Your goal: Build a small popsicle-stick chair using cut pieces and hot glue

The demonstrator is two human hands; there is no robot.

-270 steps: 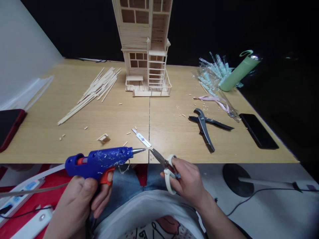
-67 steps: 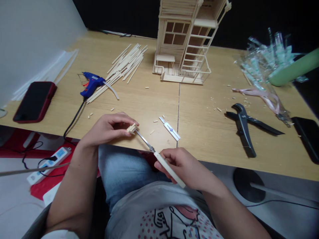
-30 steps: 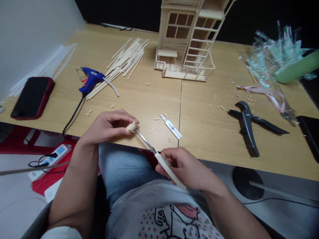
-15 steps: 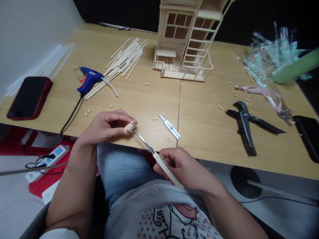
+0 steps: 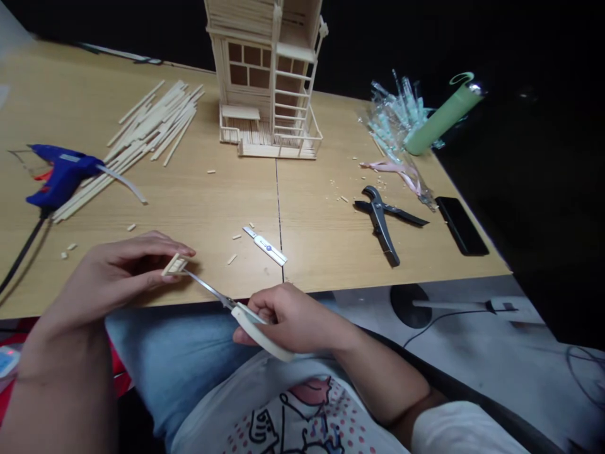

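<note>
Between the thumb and fingers of my left hand is a small piece built from wooden sticks, held above the table's front edge. My right hand grips the white handles of a pair of scissors. The scissor tips reach the stick piece; whether the blades close on part of it I cannot make out. A white utility knife lies on the table beyond the scissors, with short stick offcuts beside it.
A stick-built model house stands at the back. To the left lie loose wooden sticks and a blue glue gun. Black cutters, a phone, clear wrappers and a green bottle are at the right.
My view has swung to the right, so the table's things appear further left. Both hands keep their holds, and the scissor handles look spread wider apart than before.
</note>
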